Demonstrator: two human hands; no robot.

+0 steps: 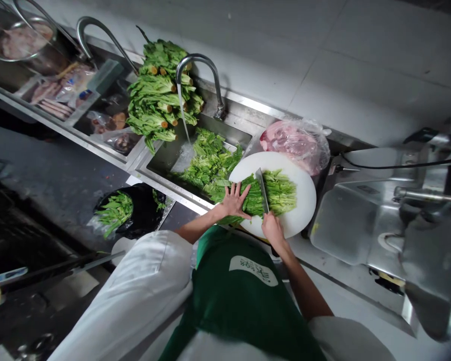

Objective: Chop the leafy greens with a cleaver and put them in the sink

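Green cloth apron [229, 306] nearest us. Our left hand [236, 201], fingers spread flat, likely steadies the long leafy green stalks [253, 195] on the round white board [306, 200]; our right hand [273, 228] closes firmly round the long steel-bladed knife [262, 191], blade crossing the bunch.

bagged meat [295, 143] crowds the board [305, 200] behind; its right rim lies free.

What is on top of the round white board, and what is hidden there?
Leafy greens lie across the board, with the left hand spread on them and a knife, held in the right hand, set across them. The board's surface beneath them cannot be seen.
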